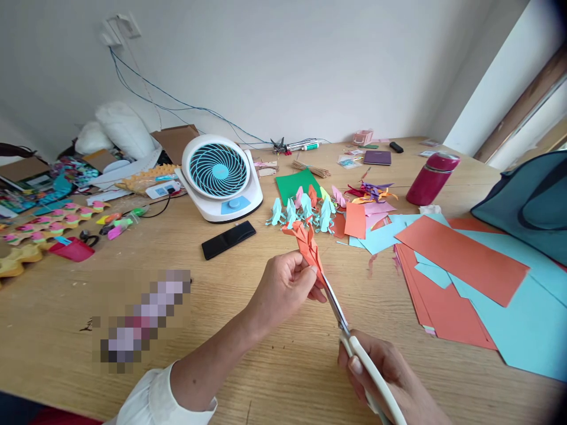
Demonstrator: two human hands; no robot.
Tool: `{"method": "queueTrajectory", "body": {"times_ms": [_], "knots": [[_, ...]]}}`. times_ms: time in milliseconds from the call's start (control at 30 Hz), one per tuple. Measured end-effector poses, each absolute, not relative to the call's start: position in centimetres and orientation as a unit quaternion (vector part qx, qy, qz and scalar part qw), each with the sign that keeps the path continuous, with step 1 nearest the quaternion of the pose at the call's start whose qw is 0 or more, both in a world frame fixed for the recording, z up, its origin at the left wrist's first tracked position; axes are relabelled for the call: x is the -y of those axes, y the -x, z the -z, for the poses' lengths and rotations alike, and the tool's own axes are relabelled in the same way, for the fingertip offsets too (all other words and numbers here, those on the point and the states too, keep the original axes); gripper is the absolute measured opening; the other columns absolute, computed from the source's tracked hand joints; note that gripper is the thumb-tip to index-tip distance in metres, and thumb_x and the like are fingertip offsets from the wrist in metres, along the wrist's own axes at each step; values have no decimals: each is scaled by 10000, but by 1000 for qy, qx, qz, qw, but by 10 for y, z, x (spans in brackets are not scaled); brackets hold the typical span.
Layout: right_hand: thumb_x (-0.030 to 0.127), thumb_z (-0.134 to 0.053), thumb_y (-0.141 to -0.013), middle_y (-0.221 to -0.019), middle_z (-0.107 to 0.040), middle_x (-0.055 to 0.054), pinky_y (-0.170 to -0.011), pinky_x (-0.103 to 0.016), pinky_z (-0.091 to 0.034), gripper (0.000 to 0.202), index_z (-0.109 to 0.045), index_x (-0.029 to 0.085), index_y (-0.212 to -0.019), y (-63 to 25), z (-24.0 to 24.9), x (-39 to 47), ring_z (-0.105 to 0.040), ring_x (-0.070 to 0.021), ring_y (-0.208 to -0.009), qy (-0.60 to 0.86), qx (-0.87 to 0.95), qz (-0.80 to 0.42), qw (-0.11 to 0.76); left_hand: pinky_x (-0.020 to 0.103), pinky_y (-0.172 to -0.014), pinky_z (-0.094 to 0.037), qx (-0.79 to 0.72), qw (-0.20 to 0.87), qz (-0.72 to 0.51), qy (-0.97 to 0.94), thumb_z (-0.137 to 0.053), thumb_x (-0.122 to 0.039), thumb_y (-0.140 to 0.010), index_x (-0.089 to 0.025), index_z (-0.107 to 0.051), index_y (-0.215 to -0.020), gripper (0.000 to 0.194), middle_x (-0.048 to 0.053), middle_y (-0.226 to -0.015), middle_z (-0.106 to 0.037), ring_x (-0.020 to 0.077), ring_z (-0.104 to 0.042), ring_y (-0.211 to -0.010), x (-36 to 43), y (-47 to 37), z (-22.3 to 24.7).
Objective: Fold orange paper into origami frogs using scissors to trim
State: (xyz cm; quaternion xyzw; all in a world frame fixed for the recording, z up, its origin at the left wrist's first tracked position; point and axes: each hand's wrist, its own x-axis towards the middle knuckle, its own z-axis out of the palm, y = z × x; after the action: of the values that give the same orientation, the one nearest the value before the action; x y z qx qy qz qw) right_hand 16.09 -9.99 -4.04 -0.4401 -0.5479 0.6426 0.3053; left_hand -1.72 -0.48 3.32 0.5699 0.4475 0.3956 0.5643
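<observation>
An orange folded paper figure [309, 247] is pinched in my left hand [290, 282], near the middle of the view. My right hand [385, 369] grips white-handled scissors [370, 373]. The scissors point up and to the left, and their blade tips touch the lower end of the orange paper by my left fingertips. Whether the blades have cut into it I cannot tell. Behind the orange piece stand several folded paper figures [305, 206] in light blue, pink and orange, beside a green sheet [295, 184].
A white fan [217, 171] and a black phone-like object [228, 239] are left of centre. Orange sheets [465, 254] and light blue sheets [527, 319] spread at right, near a red bottle [432, 179] and teal bag [527, 203]. A pixelated object [148, 316] lies at left.
</observation>
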Motion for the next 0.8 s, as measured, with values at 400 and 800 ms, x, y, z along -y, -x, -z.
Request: {"method": "queueTrajectory", "body": {"times_ms": [400, 800], "knots": [[747, -446, -896, -611, -400, 38, -507, -242, -256, 579, -436, 204, -694, -162, 41, 100, -338, -103, -556, 439, 565, -622, 319, 229, -547, -588, -437, 577, -385, -572, -558, -238, -859, -125, -585, -707, 191, 31, -665, -682, 124, -680, -526, 8, 15, -32], [748, -472, -883, -584, -380, 41, -480, -245, -215, 586, -407, 208, -665, -161, 44, 100, -307, -95, -526, 436, 552, -627, 334, 224, -543, -586, -441, 581, -378, -570, -559, -241, -862, -117, -577, -713, 195, 29, -669, -672, 118, -673, -517, 8, 16, -32]]}}
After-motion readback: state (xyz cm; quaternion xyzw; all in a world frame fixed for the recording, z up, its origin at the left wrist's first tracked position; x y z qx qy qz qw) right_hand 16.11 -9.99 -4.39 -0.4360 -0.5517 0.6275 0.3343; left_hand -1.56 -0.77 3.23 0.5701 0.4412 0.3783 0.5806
